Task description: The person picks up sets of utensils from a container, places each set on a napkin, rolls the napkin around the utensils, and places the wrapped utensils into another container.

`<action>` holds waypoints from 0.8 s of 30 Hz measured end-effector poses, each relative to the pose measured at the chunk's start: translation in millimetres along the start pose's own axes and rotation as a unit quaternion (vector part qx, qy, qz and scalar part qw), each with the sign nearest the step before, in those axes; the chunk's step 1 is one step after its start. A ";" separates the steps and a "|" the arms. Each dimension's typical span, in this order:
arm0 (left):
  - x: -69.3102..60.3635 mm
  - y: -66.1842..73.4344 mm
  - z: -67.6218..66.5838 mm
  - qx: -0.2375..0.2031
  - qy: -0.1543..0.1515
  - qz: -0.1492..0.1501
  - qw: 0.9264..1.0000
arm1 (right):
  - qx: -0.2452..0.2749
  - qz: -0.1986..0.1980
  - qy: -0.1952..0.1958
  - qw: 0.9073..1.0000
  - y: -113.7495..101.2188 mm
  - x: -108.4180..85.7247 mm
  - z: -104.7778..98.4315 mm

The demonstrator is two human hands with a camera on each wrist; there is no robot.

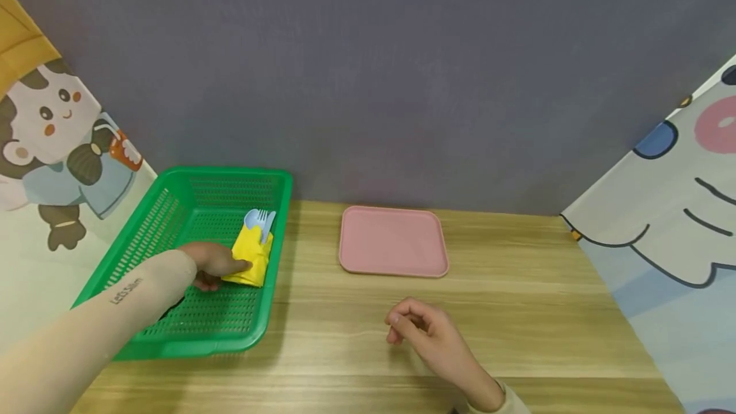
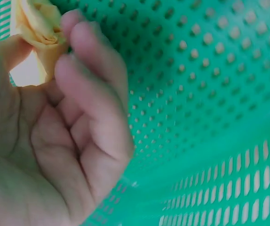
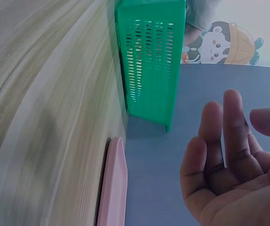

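Observation:
In the head view my left hand [image 1: 211, 259] reaches down into a green basket [image 1: 283, 222]. It pinches a folded yellow napkin [image 1: 253, 249] near the basket's right wall. From the napkin's far end stick out a light blue spoon [image 1: 251, 218] and a light blue fork [image 1: 263, 217], with another blue handle-like piece beside them. The left wrist view shows thumb and fingertips at the yellow napkin [image 2: 44, 44], the palm bare. Over the wooden table my right hand [image 1: 427, 337] hangs loosely curled and holds nothing. A pink tray [image 1: 393, 241] lies beyond it.
The wooden table [image 1: 506, 299] ends at a grey wall panel [image 1: 368, 82] behind. Cartoon-printed panels stand at the left [image 1: 115, 190] and right [image 1: 678, 222]. The basket's raised rim surrounds my left hand.

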State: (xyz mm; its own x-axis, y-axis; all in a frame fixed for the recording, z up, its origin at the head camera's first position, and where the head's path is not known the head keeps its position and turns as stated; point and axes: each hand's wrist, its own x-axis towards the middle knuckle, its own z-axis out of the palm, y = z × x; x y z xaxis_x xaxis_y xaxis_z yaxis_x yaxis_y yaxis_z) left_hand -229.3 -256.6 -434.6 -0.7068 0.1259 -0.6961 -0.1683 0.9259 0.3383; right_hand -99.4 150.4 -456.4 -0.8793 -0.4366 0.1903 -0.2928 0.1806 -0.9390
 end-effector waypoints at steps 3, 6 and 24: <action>-2.4 3.4 -0.8 0.126 0.002 0.008 0.992 | 0.003 -0.004 -0.002 1.000 1.4 -0.7 0.7; -5.2 8.1 -1.4 0.220 0.037 0.016 0.975 | 0.006 -0.010 -0.005 1.000 1.6 -0.6 2.4; 4.0 11.9 2.8 0.130 0.016 0.107 0.986 | 0.009 0.000 -0.005 1.000 3.2 -3.4 4.2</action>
State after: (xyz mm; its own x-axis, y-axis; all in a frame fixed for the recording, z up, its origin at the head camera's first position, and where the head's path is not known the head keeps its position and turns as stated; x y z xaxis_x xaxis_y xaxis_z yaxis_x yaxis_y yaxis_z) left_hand -232.2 -244.0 -435.1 -0.7284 0.3213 -0.6051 0.1668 0.9398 0.2983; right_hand -95.8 148.7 -461.3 -0.8754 -0.4453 0.1883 -0.2863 0.1638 -0.9440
